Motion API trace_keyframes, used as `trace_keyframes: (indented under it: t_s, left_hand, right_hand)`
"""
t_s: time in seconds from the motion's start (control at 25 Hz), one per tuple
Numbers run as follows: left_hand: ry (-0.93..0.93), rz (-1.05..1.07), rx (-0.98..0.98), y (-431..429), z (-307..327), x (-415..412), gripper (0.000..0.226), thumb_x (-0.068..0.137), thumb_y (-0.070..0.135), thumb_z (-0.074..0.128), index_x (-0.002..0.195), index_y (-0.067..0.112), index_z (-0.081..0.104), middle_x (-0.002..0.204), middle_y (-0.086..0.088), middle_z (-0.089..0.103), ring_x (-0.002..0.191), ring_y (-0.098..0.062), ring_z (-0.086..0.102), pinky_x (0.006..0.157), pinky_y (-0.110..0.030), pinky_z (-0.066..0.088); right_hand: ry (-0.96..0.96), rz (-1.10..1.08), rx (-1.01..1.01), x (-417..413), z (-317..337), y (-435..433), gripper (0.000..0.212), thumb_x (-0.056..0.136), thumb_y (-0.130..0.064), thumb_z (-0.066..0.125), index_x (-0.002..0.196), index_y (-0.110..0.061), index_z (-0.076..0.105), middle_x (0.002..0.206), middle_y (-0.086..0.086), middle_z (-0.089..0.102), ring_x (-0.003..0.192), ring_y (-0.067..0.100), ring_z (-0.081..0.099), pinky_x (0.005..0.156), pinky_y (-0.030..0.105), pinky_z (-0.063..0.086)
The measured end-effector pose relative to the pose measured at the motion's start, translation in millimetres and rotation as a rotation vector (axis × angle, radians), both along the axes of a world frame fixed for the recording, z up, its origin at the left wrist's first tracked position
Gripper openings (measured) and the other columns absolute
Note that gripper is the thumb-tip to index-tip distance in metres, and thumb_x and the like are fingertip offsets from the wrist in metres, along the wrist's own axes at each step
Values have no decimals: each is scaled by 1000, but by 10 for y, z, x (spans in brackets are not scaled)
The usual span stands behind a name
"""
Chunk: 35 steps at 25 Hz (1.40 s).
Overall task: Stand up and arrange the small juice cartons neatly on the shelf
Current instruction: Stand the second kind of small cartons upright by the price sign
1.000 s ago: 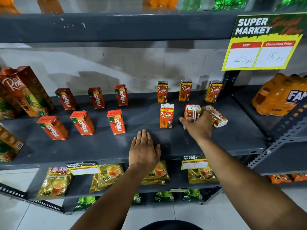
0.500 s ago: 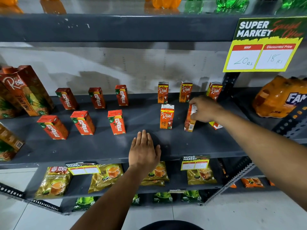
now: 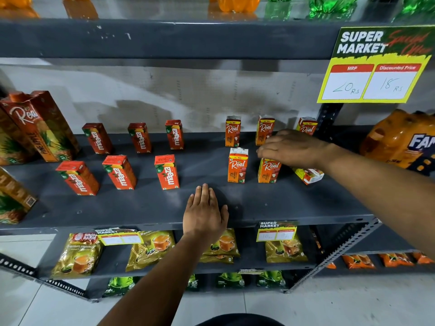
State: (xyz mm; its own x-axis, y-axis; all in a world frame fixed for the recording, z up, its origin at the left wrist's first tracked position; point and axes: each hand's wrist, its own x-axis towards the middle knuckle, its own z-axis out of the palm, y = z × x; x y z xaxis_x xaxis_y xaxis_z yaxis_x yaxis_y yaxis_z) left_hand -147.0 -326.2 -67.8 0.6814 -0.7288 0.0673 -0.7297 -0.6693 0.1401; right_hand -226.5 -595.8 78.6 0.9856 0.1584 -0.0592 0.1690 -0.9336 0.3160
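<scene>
Small juice cartons stand in two rows on the grey shelf (image 3: 131,208). Several red Maaza cartons (image 3: 167,171) fill the left half. Orange Real cartons stand at the back right (image 3: 232,131), and one stands in the front row (image 3: 237,165). My right hand (image 3: 292,149) reaches in from the right, its fingers closed over the top of a second front-row Real carton (image 3: 268,171), which stands upright. Another Real carton (image 3: 309,176) lies on its side just right of it, partly under my wrist. My left hand (image 3: 204,212) lies flat, palm down, on the shelf's front edge.
Tall Real pineapple cartons (image 3: 44,125) stand at the left end. A wrapped pack of orange soda bottles (image 3: 400,140) sits to the right, beyond the shelf's upright post. A yellow price sign (image 3: 374,83) hangs from the shelf above. Tea packets (image 3: 150,250) fill the shelf below.
My right hand has turned the Real carton it held and set it upright, label forward, beside the other front-row carton. My left hand has stayed put.
</scene>
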Motion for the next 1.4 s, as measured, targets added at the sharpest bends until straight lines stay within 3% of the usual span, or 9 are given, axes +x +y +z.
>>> trace_keyframes:
  t_s: [0.08,0.2,0.32,0.44,0.64,0.84,1.0,1.24,1.4]
  left_hand:
    - [0,-1,3,2,1,2,73,95,52,11,150,4,15,162,-14,12,149,-26,6,119,-38,6]
    - [0,2,-4,-1,2,1,73,95,51,13,150,3,16,162,-14,13,149,-27,8,120,-39,7]
    - [2,3,7,-7,1,4,73,95,51,13,150,3,16,162,-14,12,149,-27,7,119,-39,6]
    - [-8,2,10,-12,-4,4,72,95,50,13,150,3,15,162,-14,12,149,-26,6,119,-38,5]
    - [-5,6,22,-18,1,3,72,95,50,13,150,3,14,162,-14,11,149,-26,5,119,-37,4]
    - [-4,9,35,-20,12,-4,72,95,50,11,150,3,14,162,-14,11,149,-26,5,118,-37,4]
    - [-5,15,35,-13,16,-5,72,96,50,13,150,3,13,162,-13,10,149,-26,5,119,-38,5]
    - [-7,12,38,-24,7,5,73,94,51,10,150,4,15,162,-13,11,149,-26,6,118,-38,4]
    - [-17,13,44,-22,-5,6,73,94,51,10,150,4,16,162,-13,11,149,-26,6,118,-38,4]
  right_hand:
    - [-117,-149,142,-73,-32,-102,44,95,-29,39,138,-32,35,144,1,48,125,25,47,95,32,41]
    - [-161,-669,288,-236,-45,-381,56,75,-29,75,121,-15,47,116,14,63,84,26,57,55,26,41]
    - [-8,-1130,523,-440,-299,-488,59,63,-57,78,89,-8,57,84,7,59,69,19,53,53,29,36]
    - [-151,-1229,673,-596,-670,-439,60,61,-60,78,83,-9,57,82,7,58,68,20,52,51,29,34]
    - [-360,-1259,792,-618,-879,-377,48,69,-42,76,104,-11,67,99,15,69,78,29,60,60,29,41]
    - [-808,-1197,987,-607,-1057,-158,38,73,-38,76,103,-16,67,101,10,72,92,29,65,72,28,45]
    - [-913,-1145,1033,-618,-1105,-82,39,73,-34,77,105,-16,64,104,9,71,95,29,65,74,26,42]
    - [-678,-739,455,-846,-783,-364,53,73,10,62,122,-12,60,132,16,51,111,41,51,92,45,46]
    - [-217,-467,48,-839,-275,-542,48,86,-17,56,132,-27,53,147,8,41,123,35,41,90,43,41]
